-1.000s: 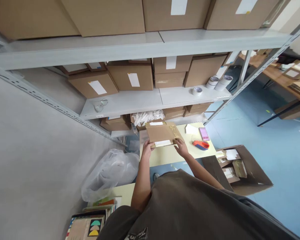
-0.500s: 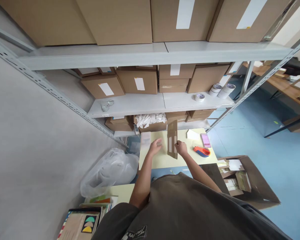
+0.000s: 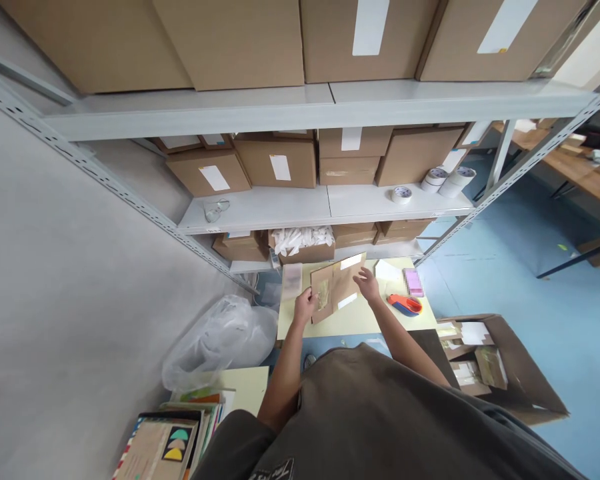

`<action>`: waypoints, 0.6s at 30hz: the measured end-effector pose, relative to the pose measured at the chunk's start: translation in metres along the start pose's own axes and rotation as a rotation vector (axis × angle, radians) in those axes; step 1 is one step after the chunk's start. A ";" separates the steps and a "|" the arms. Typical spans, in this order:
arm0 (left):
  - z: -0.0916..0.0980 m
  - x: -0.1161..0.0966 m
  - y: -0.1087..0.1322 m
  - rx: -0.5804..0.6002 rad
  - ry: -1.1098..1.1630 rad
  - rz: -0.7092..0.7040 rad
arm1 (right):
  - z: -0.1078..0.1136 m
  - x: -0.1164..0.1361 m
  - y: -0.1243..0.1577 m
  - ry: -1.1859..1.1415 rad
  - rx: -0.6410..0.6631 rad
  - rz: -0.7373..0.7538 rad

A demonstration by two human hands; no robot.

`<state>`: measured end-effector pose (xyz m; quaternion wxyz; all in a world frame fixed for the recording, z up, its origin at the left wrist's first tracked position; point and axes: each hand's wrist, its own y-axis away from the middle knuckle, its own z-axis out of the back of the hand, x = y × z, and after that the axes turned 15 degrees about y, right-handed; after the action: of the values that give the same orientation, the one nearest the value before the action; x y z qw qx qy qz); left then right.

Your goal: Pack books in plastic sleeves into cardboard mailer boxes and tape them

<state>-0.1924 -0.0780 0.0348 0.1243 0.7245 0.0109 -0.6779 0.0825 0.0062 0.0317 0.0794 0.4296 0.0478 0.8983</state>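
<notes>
A flat brown cardboard box (image 3: pixel 337 287), with white strips along its right part and clear tape on its left part, is tilted above the pale yellow table (image 3: pixel 290 323). My left hand (image 3: pixel 306 307) is closed on its left edge. Beside the right edge, my right hand (image 3: pixel 368 287) has its fingers apart; whether a fingertip touches the cardboard I cannot tell. To the right of that hand lie an orange and blue tape dispenser (image 3: pixel 404 305), a purple stack (image 3: pixel 413 283) and a white piece of paper (image 3: pixel 387 270). A pale translucent packet (image 3: pixel 292 280) rests at the table's left.
Grey metal shelving (image 3: pixel 260 217) with cardboard boxes and tape rolls (image 3: pixel 401 195) rises behind the table. A clear plastic bag (image 3: pixel 220 340) sits at the left, near stacked folders (image 3: pixel 155 443). An open carton (image 3: pixel 523 377) with small boxes stands on the floor at the right.
The cardboard box has turned from nearly edge-on to facing me more broadly. My left hand has taken its left edge, while my right hand has let go and opened.
</notes>
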 end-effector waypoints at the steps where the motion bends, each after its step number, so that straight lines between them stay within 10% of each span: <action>1: 0.008 -0.004 -0.005 0.003 0.024 -0.005 | 0.003 -0.007 -0.004 0.037 -0.028 -0.034; 12: 0.041 -0.016 -0.019 0.078 0.242 0.080 | 0.022 -0.029 -0.028 -0.141 0.084 -0.019; 18: 0.045 -0.026 -0.009 -0.390 -0.251 -0.001 | 0.051 -0.007 -0.028 -0.167 0.116 0.245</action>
<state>-0.2402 -0.0737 0.0570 0.2619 0.5969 0.1264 -0.7477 0.1290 0.0336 0.0539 -0.0518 0.5091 0.0403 0.8582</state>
